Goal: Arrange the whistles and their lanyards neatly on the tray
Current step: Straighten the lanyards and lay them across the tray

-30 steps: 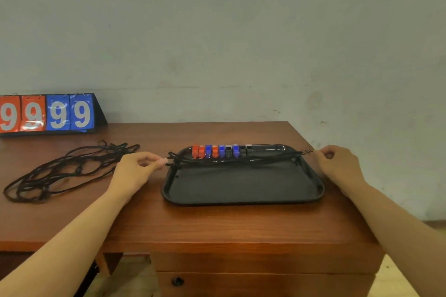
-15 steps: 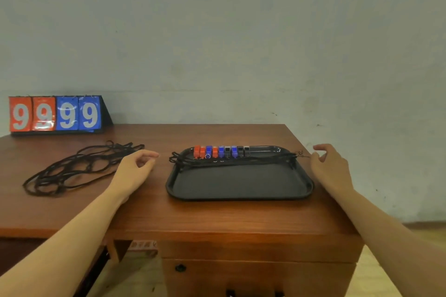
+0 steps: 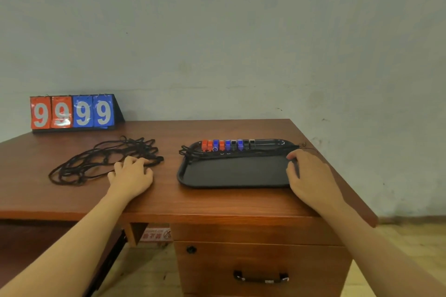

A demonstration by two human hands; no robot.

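A black tray lies on the wooden desk. Along its far rim stands a row of several whistles, orange, blue and black. A bundle of black lanyards lies stretched across the tray just in front of them, its ends poking over both side rims. A loose pile of black lanyards sprawls on the desk left of the tray. My left hand rests palm down at the pile's right edge, fingertips touching the cords. My right hand lies over the tray's right rim, fingers spread, holding nothing.
A flip scoreboard showing 9s stands at the desk's back left against the wall. The desk's right edge runs close beside my right hand. Below the front edge is a drawer with a dark handle.
Both hands have let go of the stretched lanyard bundle. My left hand moved left to the loose pile; my right hand came down onto the tray's right rim.
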